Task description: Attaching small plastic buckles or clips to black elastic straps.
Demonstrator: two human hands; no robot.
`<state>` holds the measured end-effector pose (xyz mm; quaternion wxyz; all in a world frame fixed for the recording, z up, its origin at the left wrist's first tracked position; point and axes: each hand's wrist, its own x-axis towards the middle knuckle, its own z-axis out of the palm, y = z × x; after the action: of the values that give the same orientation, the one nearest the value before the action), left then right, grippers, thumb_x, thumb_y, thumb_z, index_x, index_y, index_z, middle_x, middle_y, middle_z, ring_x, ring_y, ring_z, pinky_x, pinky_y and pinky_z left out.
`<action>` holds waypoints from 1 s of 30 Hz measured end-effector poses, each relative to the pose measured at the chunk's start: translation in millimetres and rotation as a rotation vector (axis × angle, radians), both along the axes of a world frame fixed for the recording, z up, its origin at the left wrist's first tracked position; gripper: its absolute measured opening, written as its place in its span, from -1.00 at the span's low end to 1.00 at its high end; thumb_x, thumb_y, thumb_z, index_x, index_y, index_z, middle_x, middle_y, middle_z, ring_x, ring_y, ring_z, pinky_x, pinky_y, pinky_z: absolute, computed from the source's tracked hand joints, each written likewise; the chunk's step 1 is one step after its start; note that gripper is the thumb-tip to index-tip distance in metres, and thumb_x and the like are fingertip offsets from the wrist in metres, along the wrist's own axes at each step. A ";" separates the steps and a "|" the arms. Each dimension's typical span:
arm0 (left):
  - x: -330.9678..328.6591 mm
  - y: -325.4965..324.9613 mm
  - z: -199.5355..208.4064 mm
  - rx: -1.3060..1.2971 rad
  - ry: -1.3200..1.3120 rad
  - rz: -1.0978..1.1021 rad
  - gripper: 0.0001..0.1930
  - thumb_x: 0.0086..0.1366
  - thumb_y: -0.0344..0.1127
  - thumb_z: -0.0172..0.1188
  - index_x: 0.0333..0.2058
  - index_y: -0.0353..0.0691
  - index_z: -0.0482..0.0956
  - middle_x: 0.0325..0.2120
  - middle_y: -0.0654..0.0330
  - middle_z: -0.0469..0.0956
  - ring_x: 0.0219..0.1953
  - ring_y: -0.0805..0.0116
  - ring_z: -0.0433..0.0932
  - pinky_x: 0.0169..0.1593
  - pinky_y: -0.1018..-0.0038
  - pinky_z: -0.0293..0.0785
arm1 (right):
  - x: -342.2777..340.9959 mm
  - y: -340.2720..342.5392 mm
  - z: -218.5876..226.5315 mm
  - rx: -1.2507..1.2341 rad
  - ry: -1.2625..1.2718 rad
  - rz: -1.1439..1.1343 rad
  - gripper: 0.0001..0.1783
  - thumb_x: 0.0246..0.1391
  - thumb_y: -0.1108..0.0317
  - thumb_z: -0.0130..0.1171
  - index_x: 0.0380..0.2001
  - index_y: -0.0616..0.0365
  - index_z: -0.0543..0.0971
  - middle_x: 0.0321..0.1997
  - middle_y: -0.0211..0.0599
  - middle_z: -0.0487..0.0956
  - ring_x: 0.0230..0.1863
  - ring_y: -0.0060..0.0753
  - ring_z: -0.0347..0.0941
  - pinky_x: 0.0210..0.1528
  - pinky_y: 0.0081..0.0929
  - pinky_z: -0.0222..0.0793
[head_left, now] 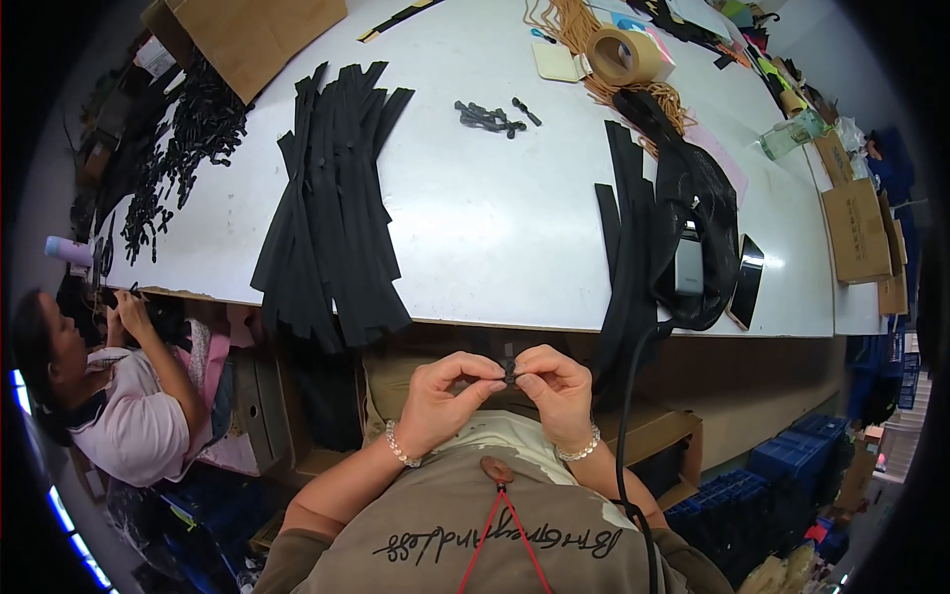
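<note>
My left hand and my right hand meet in front of my body, just off the table's near edge. Thumb and fingers of both pinch a small black piece between them. It resembles a zipper pull, but the fingers cover most of it. Farther up on the white table lies a little group of similar dark pulls, with one apart at its right. To the left, a thick bundle of black fabric strips hangs over the near edge.
More black strips and a black bag with a grey device lie at right, beside a phone. A tape roll stands behind. At left sit a heap of black pulls and another person. A black cable passes my right arm.
</note>
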<state>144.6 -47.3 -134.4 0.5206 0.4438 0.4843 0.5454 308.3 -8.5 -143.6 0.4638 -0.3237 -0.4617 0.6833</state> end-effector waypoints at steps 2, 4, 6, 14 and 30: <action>1.7 -0.2 0.8 0.003 0.027 -0.014 -0.89 0.06 -0.55 0.23 -0.39 -0.33 0.52 -0.41 0.22 0.55 -0.37 0.54 0.51 -0.26 0.62 0.46 | 0.5 -0.6 4.0 0.029 -0.012 -0.007 -0.90 -0.04 0.66 0.11 -0.40 0.30 0.50 -0.35 -0.28 0.47 -0.38 -0.59 0.36 -0.34 -0.70 0.30; 4.1 -2.2 1.9 0.003 0.053 -0.026 -0.89 0.07 -0.55 0.23 -0.39 -0.33 0.51 -0.42 0.23 0.54 -0.36 0.54 0.51 -0.26 0.62 0.46 | 3.0 -2.5 5.4 0.054 -0.024 -0.011 -0.90 -0.05 0.65 0.12 -0.40 0.30 0.49 -0.37 -0.27 0.46 -0.38 -0.57 0.36 -0.31 -0.68 0.32; 6.6 -3.9 4.0 -0.003 0.064 -0.059 -0.89 0.09 -0.56 0.21 -0.39 -0.33 0.48 -0.40 0.22 0.52 -0.34 0.54 0.49 -0.26 0.60 0.46 | 6.6 -4.2 5.4 0.082 -0.105 -0.019 -0.93 -0.03 0.63 0.09 -0.41 0.31 0.48 -0.38 -0.29 0.46 -0.40 -0.60 0.34 -0.34 -0.70 0.30; 10.7 1.2 9.5 -0.162 -0.093 -0.117 -0.88 0.09 -0.60 0.20 -0.41 -0.32 0.45 -0.37 0.24 0.48 -0.35 0.61 0.44 -0.27 0.67 0.41 | 1.6 -11.2 9.4 -0.328 0.095 -0.097 -0.95 0.02 0.55 0.09 -0.39 0.26 0.50 -0.40 -0.43 0.47 -0.43 -0.73 0.29 -0.37 -0.72 0.23; -0.7 16.7 -43.5 -0.419 -0.182 0.041 -0.89 0.13 -0.49 0.21 -0.35 -0.32 0.49 -0.50 0.29 0.54 -0.51 0.65 0.46 -0.45 0.71 0.40 | -15.7 5.2 -32.9 -0.641 0.117 -0.069 -0.88 0.05 0.43 0.14 -0.33 0.23 0.50 -0.44 -0.47 0.48 -0.43 -0.67 0.35 -0.33 -0.69 0.30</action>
<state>143.8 -30.6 -178.0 0.6318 0.2652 0.5469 0.4811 292.7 -3.4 -176.5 0.3871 -0.4290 -0.1844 0.7951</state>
